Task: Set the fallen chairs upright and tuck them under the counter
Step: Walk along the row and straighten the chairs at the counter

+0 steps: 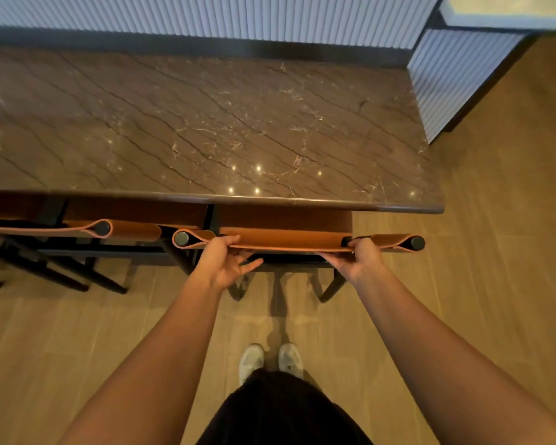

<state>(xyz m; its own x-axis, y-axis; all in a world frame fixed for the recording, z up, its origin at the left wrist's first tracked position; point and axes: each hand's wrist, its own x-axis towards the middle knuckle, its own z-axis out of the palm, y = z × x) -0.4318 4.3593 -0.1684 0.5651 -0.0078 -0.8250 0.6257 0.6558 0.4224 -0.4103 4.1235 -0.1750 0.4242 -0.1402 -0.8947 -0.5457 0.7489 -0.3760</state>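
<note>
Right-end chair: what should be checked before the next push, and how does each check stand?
1. The chair stands upright: ok.
2. The left hand holds the backrest, thumb over its top edge: ok.
3. The right hand grips the backrest: ok.
4. Apart from the neighbouring chair: ok.
5. Seat under the counter edge: ok; how deep, cannot tell.
6. Front legs clear beneath: cannot tell, hidden.

Warm, fairly dim indoor light is coming from overhead; ceiling spots are glinting as small bright dots on the polished counter (206, 123) near its front edge. Soft shadows are falling under the chair (286, 245) onto the floor (495, 284). Wide-angle lens is bending the counter edge and ribbed wall panel (206, 14) toward the borders. Centre is looking sharp, bottom corners slightly soft.
</note>
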